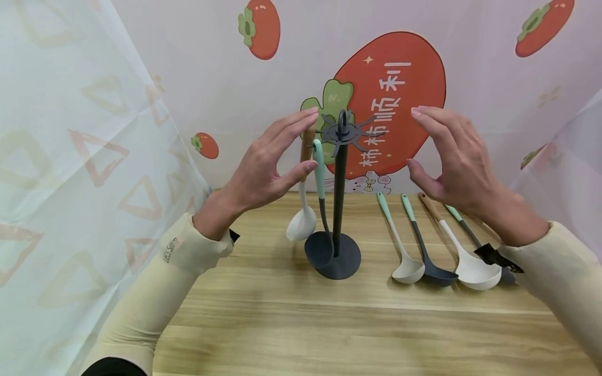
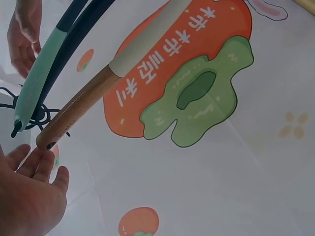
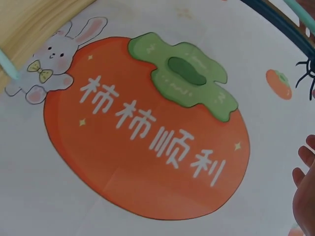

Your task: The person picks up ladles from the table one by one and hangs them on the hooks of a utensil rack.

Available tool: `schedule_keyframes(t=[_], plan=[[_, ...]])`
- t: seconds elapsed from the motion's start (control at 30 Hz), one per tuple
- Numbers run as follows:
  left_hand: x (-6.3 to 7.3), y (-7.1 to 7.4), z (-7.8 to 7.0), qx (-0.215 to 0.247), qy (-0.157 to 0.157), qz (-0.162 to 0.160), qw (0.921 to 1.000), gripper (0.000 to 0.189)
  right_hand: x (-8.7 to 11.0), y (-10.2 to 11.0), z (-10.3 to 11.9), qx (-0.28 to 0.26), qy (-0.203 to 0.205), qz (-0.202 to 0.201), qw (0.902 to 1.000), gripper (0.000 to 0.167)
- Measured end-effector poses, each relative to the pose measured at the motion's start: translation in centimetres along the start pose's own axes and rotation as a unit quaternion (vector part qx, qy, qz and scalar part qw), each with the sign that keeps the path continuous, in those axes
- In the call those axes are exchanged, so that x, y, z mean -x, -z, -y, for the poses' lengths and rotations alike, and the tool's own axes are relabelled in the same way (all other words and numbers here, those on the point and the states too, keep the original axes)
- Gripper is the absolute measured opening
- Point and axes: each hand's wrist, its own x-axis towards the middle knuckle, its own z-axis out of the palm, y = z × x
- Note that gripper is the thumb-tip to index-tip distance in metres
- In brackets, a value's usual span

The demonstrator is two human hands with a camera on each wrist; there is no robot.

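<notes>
Left hand [image 1: 263, 162], right hand [image 1: 463, 156] spread at stand's [image 1: 339, 209] ten and two o'clock; two ladles [image 1: 301, 224] hung; at least four utensils [image 1: 438, 275] lay unhung on bench [image 1: 329, 324], four o'clock

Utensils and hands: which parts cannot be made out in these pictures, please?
Head view: part of the white utensil with brown wooden handle beside the dark rack, behind the left hand.
Left wrist view: head of the dark hanging utensil with mint-green handle, cut off by the top edge.
Right wrist view: most of the right hand, cut off by the right edge.
</notes>
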Motion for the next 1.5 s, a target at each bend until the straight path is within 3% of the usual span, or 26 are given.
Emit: schedule_keyframes(t=[0.37, 0.67, 0.97, 1.13, 1.4, 1.5], plan=[[-0.5, 0.1, -0.1, -0.03, -0.031, 0.02, 0.9989, 0.064, 1.9, 0.2, -3.2, 0.05, -0.035, 0.086, 0.9945, 0.069], [-0.7, 0.0, -0.2, -0.047, -0.035, 0.033, 0.9978, 0.064, 3.6, -0.1, -5.3, 0.071, -0.121, 0.191, 0.9715, 0.071], [-0.9, -0.1, -0.2, -0.056, -0.038, 0.044, 0.9968, 0.064, 5.2, -1.4, -7.2, 0.074, -0.217, 0.289, 0.9295, 0.07], [-1.1, -0.3, -0.2, -0.059, -0.044, 0.052, 0.996, 0.062, 6.1, -2.5, -8.2, 0.06, -0.253, 0.327, 0.9083, 0.065], [-1.3, -0.4, -0.2, -0.063, -0.048, 0.057, 0.9952, 0.058, 7.3, -4.3, -9.6, 0.028, -0.303, 0.407, 0.8614, 0.056], [-1.4, -0.4, -0.1, -0.065, -0.048, 0.059, 0.995, 0.057, 7.9, -5.0, -10.1, 0.017, -0.311, 0.428, 0.8484, 0.056]])
